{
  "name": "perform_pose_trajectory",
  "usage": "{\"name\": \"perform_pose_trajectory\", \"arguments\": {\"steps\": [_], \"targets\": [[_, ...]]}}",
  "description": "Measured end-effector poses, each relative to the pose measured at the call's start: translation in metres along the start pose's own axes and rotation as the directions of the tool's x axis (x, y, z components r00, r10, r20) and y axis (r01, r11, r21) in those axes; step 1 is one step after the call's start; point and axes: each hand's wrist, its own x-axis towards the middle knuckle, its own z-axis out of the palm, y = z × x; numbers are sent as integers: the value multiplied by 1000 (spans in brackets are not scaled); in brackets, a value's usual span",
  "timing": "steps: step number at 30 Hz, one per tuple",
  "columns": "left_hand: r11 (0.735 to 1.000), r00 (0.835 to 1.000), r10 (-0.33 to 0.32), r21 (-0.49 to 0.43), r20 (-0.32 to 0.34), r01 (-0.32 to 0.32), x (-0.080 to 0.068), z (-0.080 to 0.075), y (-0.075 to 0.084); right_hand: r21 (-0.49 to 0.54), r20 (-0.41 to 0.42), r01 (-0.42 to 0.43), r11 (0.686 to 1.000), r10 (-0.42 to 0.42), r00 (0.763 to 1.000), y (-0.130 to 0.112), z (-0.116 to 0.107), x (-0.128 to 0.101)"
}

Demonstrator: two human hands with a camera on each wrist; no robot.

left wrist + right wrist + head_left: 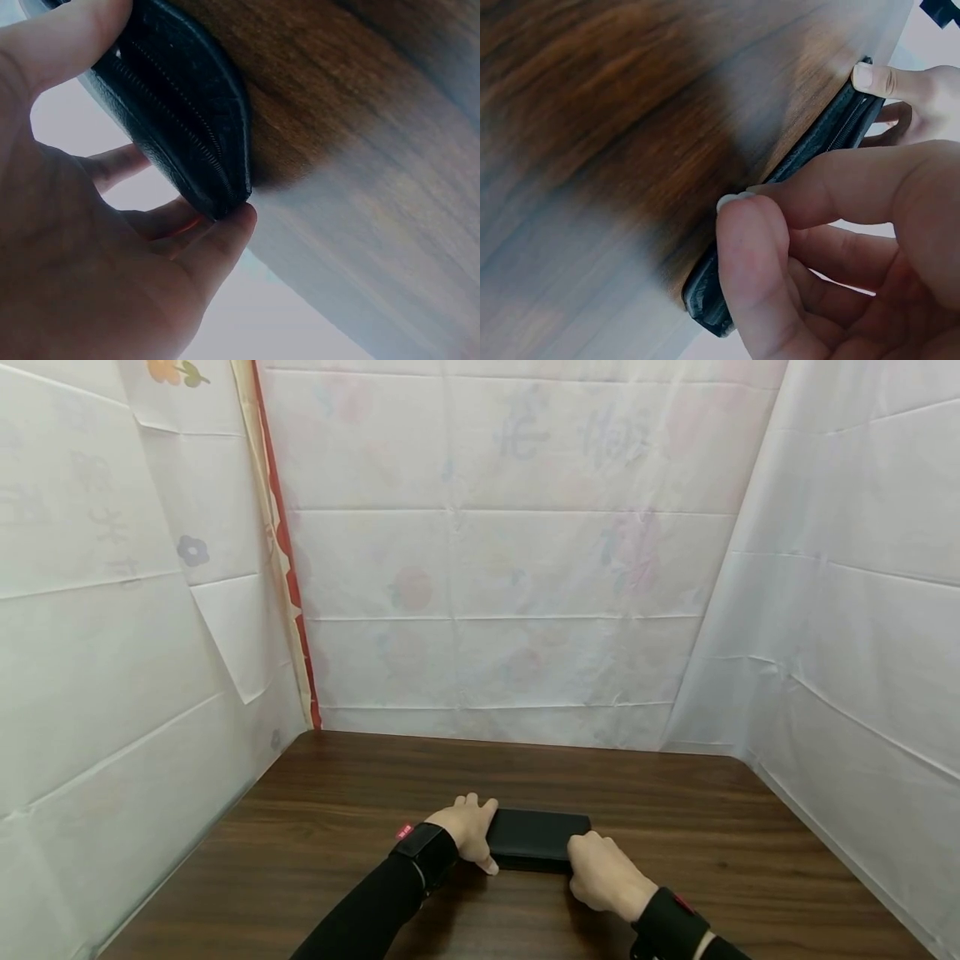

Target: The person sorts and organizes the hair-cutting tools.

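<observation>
We see a black zippered wallet point(537, 837) lying flat on the dark wooden worktop point(360, 793), low in the centre of the head view, between our two hands. Our left hand point(467, 827) grips its left end: in the left wrist view the thumb rests on the upper face and a fingertip props the corner where the zipper point(180, 120) runs round. Our right hand point(600, 872) sits at the right front corner; in the right wrist view its thumb and forefinger are pressed together in a pinch right at the zipper line of the wallet point(817, 142), most likely on the pull tab, though the tab itself is hidden under the fingertips. So both sets of fingers are closed on the wallet, not spread.

White paper sheets point(495, 560) with faint prints wall off the back and sides of the worktop, and dark sleeves with wrist bands cover both forearms.

We judge the risks as follows. The pinch is small, so the fingers could slip off the zipper. If the left hand's hold is loose, the wallet could slide or swing across the smooth wood. A skewed pull might also jam the zipper at the rounded corner.
</observation>
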Motion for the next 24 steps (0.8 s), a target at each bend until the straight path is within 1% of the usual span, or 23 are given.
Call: {"name": "perform_pose_trajectory", "arguments": {"steps": [11, 17, 24], "targets": [[1000, 1000, -1, 2, -1, 1, 2, 0, -1, -7, -12, 6, 1000, -7, 1000, -1, 1, 2], [1000, 1000, -2, -3, 2, 2, 2, 1, -1, 16, -12, 16, 1000, -16, 1000, -4, 3, 3], [1000, 1000, -1, -3, -7, 1, 2, 1, -1, 11, -17, 20, 1000, -19, 1000, -7, 4, 5]]}}
